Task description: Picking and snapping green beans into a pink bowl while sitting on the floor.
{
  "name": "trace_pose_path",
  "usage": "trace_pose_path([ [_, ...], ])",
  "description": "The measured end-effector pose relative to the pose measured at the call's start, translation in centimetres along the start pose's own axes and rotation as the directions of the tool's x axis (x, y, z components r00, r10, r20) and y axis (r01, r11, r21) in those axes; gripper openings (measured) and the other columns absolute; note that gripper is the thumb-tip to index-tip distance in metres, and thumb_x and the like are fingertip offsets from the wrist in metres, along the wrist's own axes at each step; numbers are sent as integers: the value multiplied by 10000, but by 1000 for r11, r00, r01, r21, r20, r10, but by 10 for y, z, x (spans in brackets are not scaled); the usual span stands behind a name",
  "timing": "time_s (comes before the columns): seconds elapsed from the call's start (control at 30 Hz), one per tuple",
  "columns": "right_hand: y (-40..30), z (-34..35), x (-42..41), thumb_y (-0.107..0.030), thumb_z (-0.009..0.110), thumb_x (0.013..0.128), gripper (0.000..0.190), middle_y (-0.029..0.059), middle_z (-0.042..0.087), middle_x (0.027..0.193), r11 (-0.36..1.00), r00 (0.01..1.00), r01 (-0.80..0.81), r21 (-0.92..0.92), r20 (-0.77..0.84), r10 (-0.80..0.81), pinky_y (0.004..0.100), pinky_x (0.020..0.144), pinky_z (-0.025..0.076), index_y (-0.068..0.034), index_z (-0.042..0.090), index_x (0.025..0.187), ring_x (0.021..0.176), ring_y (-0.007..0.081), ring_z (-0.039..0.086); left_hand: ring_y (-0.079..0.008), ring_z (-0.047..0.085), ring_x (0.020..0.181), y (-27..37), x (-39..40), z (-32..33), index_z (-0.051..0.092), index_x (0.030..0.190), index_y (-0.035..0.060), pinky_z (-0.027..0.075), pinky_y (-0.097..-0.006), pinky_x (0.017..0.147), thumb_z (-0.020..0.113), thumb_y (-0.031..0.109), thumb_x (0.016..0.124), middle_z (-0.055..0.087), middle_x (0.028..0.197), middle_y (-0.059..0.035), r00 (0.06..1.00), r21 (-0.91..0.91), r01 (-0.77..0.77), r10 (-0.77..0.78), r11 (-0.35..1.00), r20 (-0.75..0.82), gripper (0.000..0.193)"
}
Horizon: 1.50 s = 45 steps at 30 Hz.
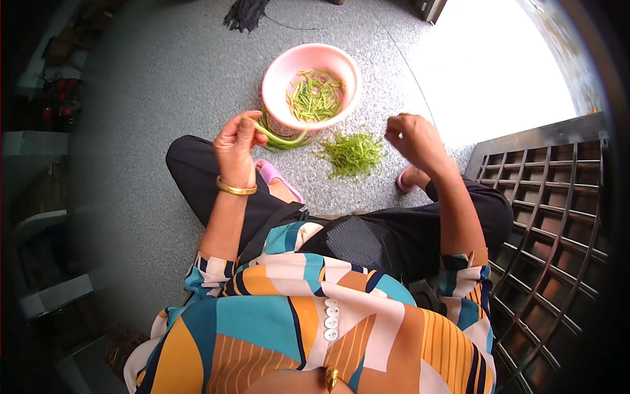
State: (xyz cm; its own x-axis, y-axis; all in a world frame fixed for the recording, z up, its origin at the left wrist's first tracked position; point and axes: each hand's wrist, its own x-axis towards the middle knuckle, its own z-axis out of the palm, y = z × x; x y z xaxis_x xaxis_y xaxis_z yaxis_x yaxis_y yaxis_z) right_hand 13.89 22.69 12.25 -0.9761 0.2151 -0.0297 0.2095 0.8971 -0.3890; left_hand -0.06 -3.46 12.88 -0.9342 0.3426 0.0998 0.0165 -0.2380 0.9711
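Observation:
My left hand pinches a long green vegetable stem between thumb and fingers, left of the basin. The stem curves away to the right, over a bundle of similar stems on the floor against the basin's near side. A pink plastic basin stands in front of me with many short cut pieces of stem in it. Nearer to me lies a loose pile of thin green shreds. To the right of this pile, my right hand is raised with its fingertips drawn together; I see nothing clearly between them.
Speckled grey floor surrounds the basin. My feet, in pink slippers, rest on either side of the shreds. A dark metal lattice stands close on my right, below a brightly lit opening. A black stringy bundle lies at the far side.

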Motion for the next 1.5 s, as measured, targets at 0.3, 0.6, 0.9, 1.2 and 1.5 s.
trace_pose_path([
  [0.3,-56,27,-9,-295,451,882,286,0,535,659,10,854,-500,866,495,-160,201,454,330,-40,581,896,527,63,435,-148,584,688,-19,-26,52,612,866,11,485,-240,600,593,38,764,556,822,-78,757,376,-637,453,673,471,107],
  [0.6,-51,32,-8,-221,525,850,180,-23,497,584,-193,902,-427,883,432,-17,186,443,320,-69,568,764,482,54,430,-192,578,759,-15,-35,61,580,968,-4,473,-260,660,607,173,786,567,865,-109,589,240,-756,473,609,655,255],
  [0.9,-55,25,-10,-249,557,833,231,-30,476,565,202,847,-417,886,459,-267,181,443,299,-28,595,778,473,44,388,-12,429,508,-17,-5,61,607,914,10,329,-144,463,559,238,835,526,666,30,810,-7,505,-472,863,349,245],
  [1.2,-54,30,-9,-234,533,846,200,-36,441,542,-265,816,-578,772,539,-212,193,426,297,-49,547,770,457,58,382,-68,557,620,-17,-11,63,610,906,5,435,-180,575,573,155,818,600,708,-21,922,-35,264,-242,964,303,177],
  [1.5,-49,39,-7,-200,505,861,185,-20,433,563,-553,850,-474,686,521,-82,190,445,313,-28,527,796,489,67,387,-121,589,753,-24,-25,67,612,931,-9,471,-223,686,605,24,756,600,880,-74,890,227,-309,196,923,412,177],
])
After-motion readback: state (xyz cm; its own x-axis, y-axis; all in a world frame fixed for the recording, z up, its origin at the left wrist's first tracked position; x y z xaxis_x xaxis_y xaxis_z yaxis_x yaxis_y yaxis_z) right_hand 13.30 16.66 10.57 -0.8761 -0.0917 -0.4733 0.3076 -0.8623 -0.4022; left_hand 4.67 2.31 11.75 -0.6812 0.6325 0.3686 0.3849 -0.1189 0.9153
